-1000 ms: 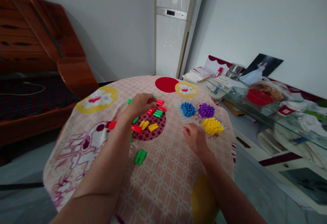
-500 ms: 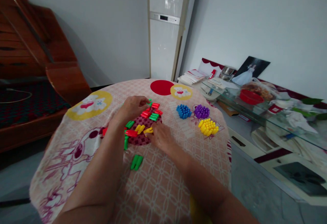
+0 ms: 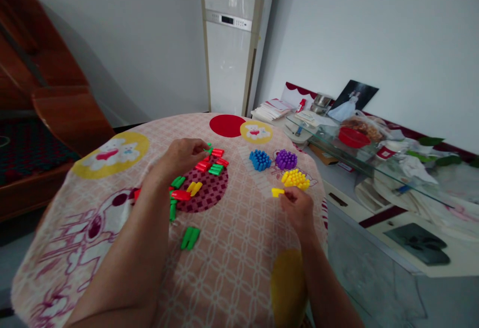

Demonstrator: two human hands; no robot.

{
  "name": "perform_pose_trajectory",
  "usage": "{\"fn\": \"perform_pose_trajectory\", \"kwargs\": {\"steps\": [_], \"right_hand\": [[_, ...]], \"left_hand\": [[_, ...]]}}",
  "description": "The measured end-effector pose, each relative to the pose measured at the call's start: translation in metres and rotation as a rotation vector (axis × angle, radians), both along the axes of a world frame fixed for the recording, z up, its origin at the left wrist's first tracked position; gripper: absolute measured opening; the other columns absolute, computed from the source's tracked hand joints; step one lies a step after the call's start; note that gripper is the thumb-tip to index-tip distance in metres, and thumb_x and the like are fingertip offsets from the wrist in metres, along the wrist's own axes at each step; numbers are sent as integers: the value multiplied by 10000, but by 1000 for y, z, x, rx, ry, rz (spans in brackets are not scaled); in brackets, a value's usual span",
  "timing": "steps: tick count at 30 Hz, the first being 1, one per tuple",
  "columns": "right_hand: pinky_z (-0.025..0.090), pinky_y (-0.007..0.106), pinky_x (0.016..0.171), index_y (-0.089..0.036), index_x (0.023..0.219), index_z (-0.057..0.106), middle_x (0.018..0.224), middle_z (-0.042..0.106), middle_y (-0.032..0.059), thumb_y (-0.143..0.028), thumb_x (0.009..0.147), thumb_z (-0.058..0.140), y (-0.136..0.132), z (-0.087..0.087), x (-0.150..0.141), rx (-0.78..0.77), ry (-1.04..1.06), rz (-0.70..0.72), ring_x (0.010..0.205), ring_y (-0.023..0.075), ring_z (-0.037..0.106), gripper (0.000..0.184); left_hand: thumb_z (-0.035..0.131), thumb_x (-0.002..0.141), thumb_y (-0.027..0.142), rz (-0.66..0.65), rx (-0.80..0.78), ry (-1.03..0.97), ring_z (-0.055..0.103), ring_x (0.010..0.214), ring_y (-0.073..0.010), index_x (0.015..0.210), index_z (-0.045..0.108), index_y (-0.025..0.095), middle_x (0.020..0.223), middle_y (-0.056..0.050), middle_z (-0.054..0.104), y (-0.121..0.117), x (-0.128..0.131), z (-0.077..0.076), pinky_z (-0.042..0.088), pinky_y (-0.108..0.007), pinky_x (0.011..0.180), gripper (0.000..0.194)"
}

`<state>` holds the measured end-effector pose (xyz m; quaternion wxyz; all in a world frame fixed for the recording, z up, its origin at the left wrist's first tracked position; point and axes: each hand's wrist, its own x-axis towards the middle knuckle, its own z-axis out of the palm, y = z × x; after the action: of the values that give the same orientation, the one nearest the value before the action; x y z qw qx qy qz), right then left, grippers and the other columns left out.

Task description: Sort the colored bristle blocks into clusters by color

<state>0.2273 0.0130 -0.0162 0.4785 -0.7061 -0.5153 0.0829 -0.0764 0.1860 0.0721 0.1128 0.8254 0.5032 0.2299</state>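
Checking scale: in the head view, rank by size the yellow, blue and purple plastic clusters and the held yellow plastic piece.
Yellow plastic cluster
Blue plastic cluster and purple plastic cluster: too alike to rank
Yellow plastic piece in the right hand

There are 2 bare hands (image 3: 300, 211), 1 tight blue pile of tubular plastic pieces (image 3: 260, 160), 1 purple pile (image 3: 286, 159) and 1 yellow pile (image 3: 295, 179), 2 yellow twin-tube plastic pieces (image 3: 194, 188) outside it, at least 5 red tubular plastic pieces (image 3: 181, 196) and at least 5 green tubular plastic pieces (image 3: 216, 169).
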Motion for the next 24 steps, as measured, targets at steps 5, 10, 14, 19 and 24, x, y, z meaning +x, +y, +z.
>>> {"fn": "perform_pose_trajectory", "kwargs": {"steps": [5, 10, 14, 19, 24], "right_hand": [[424, 283, 571, -138, 923, 744, 578, 626, 12, -362, 703, 561, -22, -3, 38, -38, -48, -271, 544, 179, 558, 364], [435, 305, 579, -117, 876, 757, 639, 684, 78, -424, 691, 571, -13, -7, 62, -81, -84, -391, 587, 220, 609, 403], [449, 310, 581, -107, 865, 765, 637, 696, 90, -433, 693, 591, -2, -12, 72, -105, -68, -416, 616, 245, 639, 408], [440, 300, 554, -111, 822, 761, 577, 676, 77, -436, 745, 579, 5, -14, 73, -94, -26, -365, 567, 227, 618, 380], [437, 290, 568, -130, 805, 745, 557, 662, 66, -421, 826, 482, 6, -13, 71, -72, -36, -328, 563, 210, 600, 392]], "left_hand": [[495, 776, 422, 8, -10, 38, 684, 804, -205, 1033, 740, 182, 868, -50, 767, 0, 3, -2, 476, -246, 676, 429], [487, 767, 409, 13, -13, 63, 683, 813, -211, 1037, 740, 185, 870, -53, 766, -1, 5, -1, 481, -249, 690, 432], [493, 754, 431, 13, -36, 40, 684, 803, -214, 1058, 733, 170, 877, -61, 764, -2, 4, 1, 480, -252, 682, 467], [485, 751, 457, 8, -36, 38, 682, 799, -223, 1049, 737, 165, 867, -61, 761, -2, 2, 1, 480, -265, 697, 488], [487, 768, 470, 27, -34, 22, 677, 809, -212, 1065, 736, 176, 895, -53, 766, -4, -2, 4, 479, -253, 721, 486]]}}
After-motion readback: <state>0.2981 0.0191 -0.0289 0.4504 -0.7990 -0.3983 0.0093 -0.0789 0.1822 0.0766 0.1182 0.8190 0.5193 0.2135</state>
